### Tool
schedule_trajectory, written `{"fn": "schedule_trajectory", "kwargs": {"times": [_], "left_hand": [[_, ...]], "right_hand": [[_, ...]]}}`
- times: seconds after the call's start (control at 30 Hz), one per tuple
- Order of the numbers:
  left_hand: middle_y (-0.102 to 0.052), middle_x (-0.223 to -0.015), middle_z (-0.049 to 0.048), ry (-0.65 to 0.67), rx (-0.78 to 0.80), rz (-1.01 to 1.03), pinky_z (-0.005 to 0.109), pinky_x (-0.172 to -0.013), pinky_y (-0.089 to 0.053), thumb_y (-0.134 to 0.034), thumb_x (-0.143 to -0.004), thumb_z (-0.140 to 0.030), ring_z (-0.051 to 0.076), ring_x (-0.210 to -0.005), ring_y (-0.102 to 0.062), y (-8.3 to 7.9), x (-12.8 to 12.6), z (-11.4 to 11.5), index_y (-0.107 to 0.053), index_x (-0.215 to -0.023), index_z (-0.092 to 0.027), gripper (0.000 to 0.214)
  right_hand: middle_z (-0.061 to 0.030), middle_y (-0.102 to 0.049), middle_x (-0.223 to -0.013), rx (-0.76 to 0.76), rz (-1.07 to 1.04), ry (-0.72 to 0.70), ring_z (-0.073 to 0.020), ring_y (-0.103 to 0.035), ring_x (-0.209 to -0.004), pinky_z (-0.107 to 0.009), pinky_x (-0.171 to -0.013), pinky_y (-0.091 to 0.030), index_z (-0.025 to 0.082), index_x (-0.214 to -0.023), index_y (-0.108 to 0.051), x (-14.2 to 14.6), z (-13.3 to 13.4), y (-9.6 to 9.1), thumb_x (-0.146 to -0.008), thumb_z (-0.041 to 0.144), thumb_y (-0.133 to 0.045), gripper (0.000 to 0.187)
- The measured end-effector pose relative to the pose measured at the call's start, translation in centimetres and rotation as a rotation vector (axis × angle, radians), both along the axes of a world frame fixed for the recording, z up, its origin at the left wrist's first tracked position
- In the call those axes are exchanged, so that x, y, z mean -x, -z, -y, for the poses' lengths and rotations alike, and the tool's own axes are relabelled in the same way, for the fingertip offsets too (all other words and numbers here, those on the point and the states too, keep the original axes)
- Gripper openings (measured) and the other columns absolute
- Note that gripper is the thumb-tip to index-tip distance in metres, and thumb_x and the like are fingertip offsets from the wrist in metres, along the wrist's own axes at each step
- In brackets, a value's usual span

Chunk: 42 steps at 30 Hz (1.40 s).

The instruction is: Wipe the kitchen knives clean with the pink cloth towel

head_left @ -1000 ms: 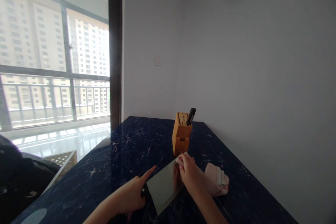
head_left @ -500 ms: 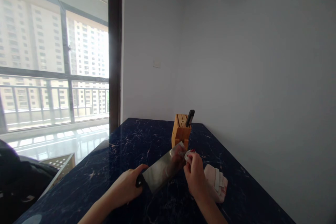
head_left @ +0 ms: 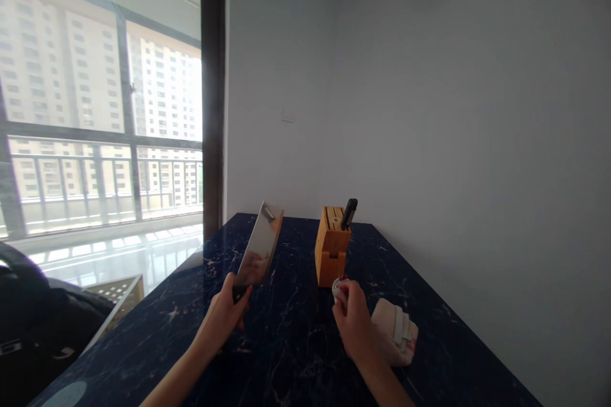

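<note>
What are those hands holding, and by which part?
The left hand grips the cleaver by its dark handle, blade up. The right hand pinches a white wad in its fingertips.

Cleaver (head_left: 260, 245) handle, cloth wad (head_left: 337, 285) — half-hidden by fingers (head_left: 230, 303).

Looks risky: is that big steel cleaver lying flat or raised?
Raised: the left hand holds the broad steel cleaver blade-up, clear of the dark marbled tabletop.
</note>
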<state>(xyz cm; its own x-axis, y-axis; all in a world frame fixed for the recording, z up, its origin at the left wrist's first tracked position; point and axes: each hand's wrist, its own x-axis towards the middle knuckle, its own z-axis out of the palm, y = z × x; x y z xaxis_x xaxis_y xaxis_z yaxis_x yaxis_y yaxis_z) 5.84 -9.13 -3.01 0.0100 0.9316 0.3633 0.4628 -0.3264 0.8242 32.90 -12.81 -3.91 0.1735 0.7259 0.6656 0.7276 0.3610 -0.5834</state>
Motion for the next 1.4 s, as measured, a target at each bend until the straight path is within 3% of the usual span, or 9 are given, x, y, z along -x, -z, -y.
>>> {"fn": "schedule_trajectory", "kwargs": {"times": [0.23, 0.43, 0.6, 0.77, 0.87, 1.0, 1.13, 1.27, 1.4], "left_hand": [[-0.047, -0.050, -0.0098, -0.142, -0.088, -0.017, 0.023, -0.043, -0.038, -0.044, -0.079, -0.049, 0.014, -0.040, -0.052, -0.5, -0.2, 0.9, -0.037, -0.087, -0.024, 0.028], [-0.054, -0.085, -0.0003, -0.066, -0.175, -0.068, 0.032, -0.075, -0.044, -0.040, -0.083, -0.044, 0.019, -0.082, -0.058, -0.1, -0.4, 1.1, -0.035, -0.100, -0.023, 0.028], [-0.051, -0.094, 0.0022, 0.045, -0.163, -0.036, 0.035, -0.084, -0.040, -0.043, -0.082, -0.041, 0.019, -0.091, -0.054, -0.1, -0.8, 0.7, -0.024, -0.114, -0.022, 0.042], [-0.051, -0.102, 0.0040, 0.106, -0.161, -0.016, 0.038, -0.089, -0.036, -0.036, -0.087, -0.038, 0.019, -0.096, -0.051, -0.1, -0.6, 1.0, -0.022, -0.120, -0.022, 0.039], [-0.053, -0.101, 0.0046, 0.060, -0.218, 0.012, 0.038, -0.088, -0.038, -0.045, -0.083, -0.039, 0.019, -0.096, -0.052, 0.6, -0.9, 0.6, -0.025, -0.115, -0.022, 0.041], [-0.055, -0.082, -0.0020, -0.072, -0.268, 0.090, 0.033, -0.076, -0.045, -0.062, -0.069, -0.042, 0.017, -0.078, -0.057, 1.7, -1.4, -0.6, -0.031, -0.104, -0.022, 0.051], [-0.058, -0.076, -0.0027, -0.051, -0.202, 0.194, 0.030, -0.070, -0.047, -0.072, -0.055, -0.042, 0.017, -0.073, -0.059, 2.2, -1.5, -1.6, -0.041, -0.100, -0.020, 0.059], [-0.064, -0.079, 0.0014, 0.039, -0.030, 0.095, 0.030, -0.073, -0.046, -0.069, -0.058, -0.047, 0.021, -0.079, -0.061, 1.1, -1.1, -1.3, -0.055, -0.091, -0.017, 0.046], [-0.065, -0.077, 0.0012, 0.077, 0.007, 0.006, 0.027, -0.066, -0.047, -0.063, -0.064, -0.051, 0.021, -0.074, -0.062, -0.6, -0.7, -0.2, -0.057, -0.088, -0.017, 0.042]], "right_hand": [[-0.0048, -0.051, -0.091, 0.008, 0.022, -0.024, -0.0198, -0.051, -0.087, -0.035, -0.078, -0.042, 0.021, -0.092, -0.045, 0.4, 0.3, -0.2, -0.071, 0.010, -0.040, 0.023], [-0.0051, -0.050, -0.092, 0.020, 0.034, -0.028, -0.0199, -0.051, -0.088, -0.035, -0.078, -0.042, 0.021, -0.093, -0.044, 0.4, 0.4, -0.2, -0.072, 0.010, -0.039, 0.024], [-0.0048, -0.049, -0.093, 0.030, 0.039, -0.045, -0.0192, -0.050, -0.088, -0.035, -0.080, -0.041, 0.021, -0.093, -0.043, 0.5, 0.4, -0.3, -0.072, 0.009, -0.039, 0.024], [-0.0047, -0.049, -0.093, 0.027, 0.043, -0.050, -0.0190, -0.050, -0.088, -0.035, -0.080, -0.041, 0.021, -0.092, -0.042, 0.6, 0.5, -0.2, -0.072, 0.010, -0.039, 0.023], [-0.0045, -0.049, -0.092, 0.026, 0.042, -0.047, -0.0190, -0.050, -0.088, -0.034, -0.079, -0.041, 0.021, -0.092, -0.043, 0.7, 0.5, -0.2, -0.072, 0.010, -0.039, 0.023], [-0.0043, -0.049, -0.091, 0.023, 0.044, -0.049, -0.0187, -0.050, -0.087, -0.034, -0.078, -0.041, 0.021, -0.091, -0.042, 0.6, 0.5, -0.2, -0.072, 0.009, -0.039, 0.023], [-0.0042, -0.049, -0.089, 0.006, 0.062, -0.049, -0.0188, -0.050, -0.086, -0.035, -0.079, -0.041, 0.021, -0.090, -0.042, 0.6, 0.4, -0.2, -0.071, 0.009, -0.040, 0.023], [-0.0037, -0.049, -0.089, 0.008, 0.054, -0.061, -0.0185, -0.050, -0.086, -0.034, -0.079, -0.041, 0.021, -0.090, -0.042, 0.7, 0.4, -0.2, -0.071, 0.010, -0.039, 0.022], [-0.0033, -0.049, -0.090, 0.020, 0.043, -0.066, -0.0183, -0.051, -0.086, -0.033, -0.078, -0.042, 0.022, -0.090, -0.042, 0.8, 0.6, -0.4, -0.072, 0.010, -0.040, 0.022]]}}
